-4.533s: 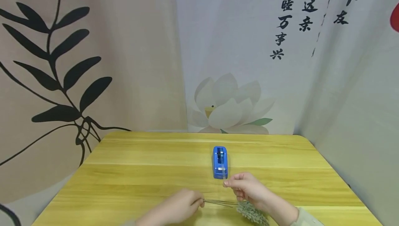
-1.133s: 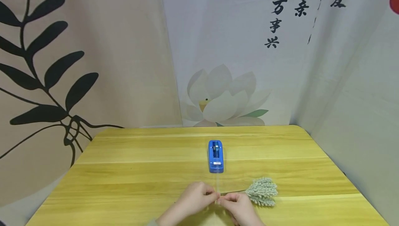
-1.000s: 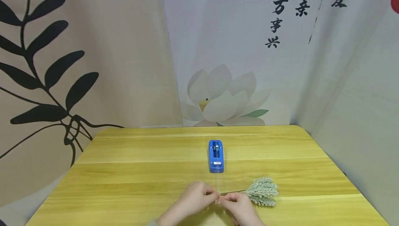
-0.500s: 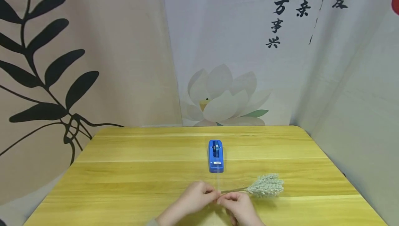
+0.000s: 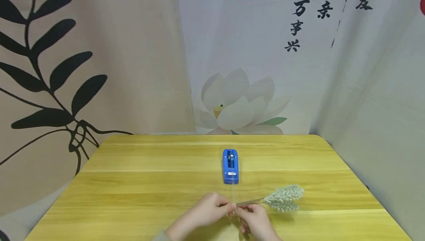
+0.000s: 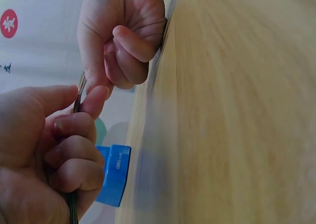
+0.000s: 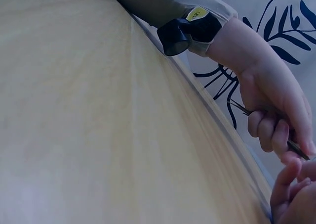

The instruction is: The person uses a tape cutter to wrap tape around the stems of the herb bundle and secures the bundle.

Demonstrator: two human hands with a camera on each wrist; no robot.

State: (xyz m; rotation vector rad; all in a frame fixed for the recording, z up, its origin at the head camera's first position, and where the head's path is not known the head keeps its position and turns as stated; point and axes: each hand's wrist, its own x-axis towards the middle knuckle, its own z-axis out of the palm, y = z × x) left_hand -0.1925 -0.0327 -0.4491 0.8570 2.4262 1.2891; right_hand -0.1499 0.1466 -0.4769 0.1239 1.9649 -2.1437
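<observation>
Well to the left of the blue tape dispenser [image 5: 230, 177], a black plant print [image 5: 89, 95] marks the curtain [image 5: 149, 49]. Near and slightly left of the dispenser, on the person's side, the left hand [image 5: 212, 209] is clamped on a bundle of stems [image 5: 250, 201]: thumb and forefinger pinch it, other fingers curl round it. A black device [image 7: 185, 33] is worn at its cuff. The dispenser sits upright on the wooden table [image 5: 149, 189]; a clear tape strip [image 5: 233, 193] runs from its near end to both hands' fingertips. Right of the strip and nearer than the dispenser, the right hand [image 5: 257, 219] has thumb and forefinger together, pinching at the strip's near end, beside the stems. Pale green seed heads [image 5: 284, 196] extend right of and nearer than the dispenser. Beyond it, further right, calligraphy [image 5: 300, 8] marks the curtain.
</observation>
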